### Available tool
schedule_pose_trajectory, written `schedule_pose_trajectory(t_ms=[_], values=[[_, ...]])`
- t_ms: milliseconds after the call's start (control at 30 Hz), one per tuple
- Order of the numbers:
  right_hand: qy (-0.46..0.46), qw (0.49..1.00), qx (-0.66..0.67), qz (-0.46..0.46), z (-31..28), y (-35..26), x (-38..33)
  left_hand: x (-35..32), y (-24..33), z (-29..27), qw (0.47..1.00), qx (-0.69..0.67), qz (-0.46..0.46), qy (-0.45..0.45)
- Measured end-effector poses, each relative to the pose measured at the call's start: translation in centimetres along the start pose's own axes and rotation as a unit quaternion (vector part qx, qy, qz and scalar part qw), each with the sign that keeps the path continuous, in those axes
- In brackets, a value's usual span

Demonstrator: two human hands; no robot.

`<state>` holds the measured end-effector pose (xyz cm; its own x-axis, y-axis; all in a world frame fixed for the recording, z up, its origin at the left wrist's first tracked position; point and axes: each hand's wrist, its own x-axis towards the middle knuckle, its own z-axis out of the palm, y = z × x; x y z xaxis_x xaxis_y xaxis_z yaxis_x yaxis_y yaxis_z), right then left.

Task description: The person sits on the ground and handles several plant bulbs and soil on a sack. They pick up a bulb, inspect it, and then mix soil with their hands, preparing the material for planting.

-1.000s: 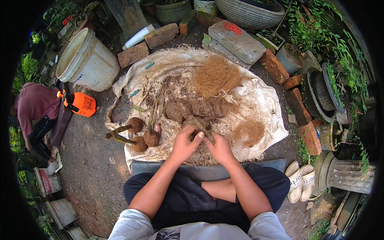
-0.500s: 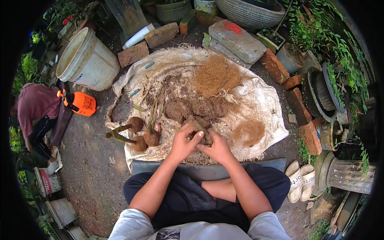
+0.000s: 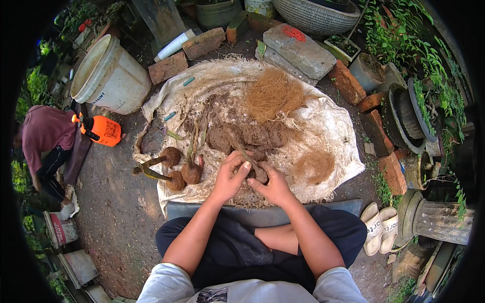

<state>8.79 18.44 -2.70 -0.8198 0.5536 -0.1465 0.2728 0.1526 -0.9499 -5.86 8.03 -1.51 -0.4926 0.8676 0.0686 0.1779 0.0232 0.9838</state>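
Note:
Close to my lap, both my hands are wrapped round a mud-covered plant piece with a short stem poking up and away from me. My left hand grips its left side, the thumb lying across the top. Its right side is cupped by my right hand. The underside is hidden by my fingers. Just beyond lies wet brown soil in clumps on a white woven sack. To the left rest several fibre-wrapped root balls with green stems.
Brown fibre lies heaped at the sack's far side, with a smaller fibre tuft at right. Bricks and a concrete block border the sack. An orange sprayer, a white bucket and a crouching person are left.
The muddy piece has turned in my hands, so its stem now shows, pointing away from me. My fingers have shifted slightly around it.

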Motion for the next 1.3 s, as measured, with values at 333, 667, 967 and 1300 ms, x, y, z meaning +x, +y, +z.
schedule_pose_trajectory(t_ms=[333, 667, 967, 1300], values=[[-0.015, 0.999, -0.040, 0.021, -0.1, -0.8, -0.4, -0.1, 0.0, 0.1, 0.999, -0.030, -0.022, -0.012], [0.042, 0.990, -0.135, -0.025, 0.0, -0.4, 0.0, -0.4, -0.7, 0.6, 0.999, 0.034, -0.035, 0.010], [0.051, 0.995, -0.079, -0.032, -0.1, -1.1, 0.0, 0.2, -1.3, -0.3, 0.933, -0.242, -0.248, 0.098], [0.086, 0.993, -0.046, -0.066, -0.3, -1.0, 0.0, -0.6, -1.4, 2.1, 0.922, -0.295, -0.238, 0.073]])
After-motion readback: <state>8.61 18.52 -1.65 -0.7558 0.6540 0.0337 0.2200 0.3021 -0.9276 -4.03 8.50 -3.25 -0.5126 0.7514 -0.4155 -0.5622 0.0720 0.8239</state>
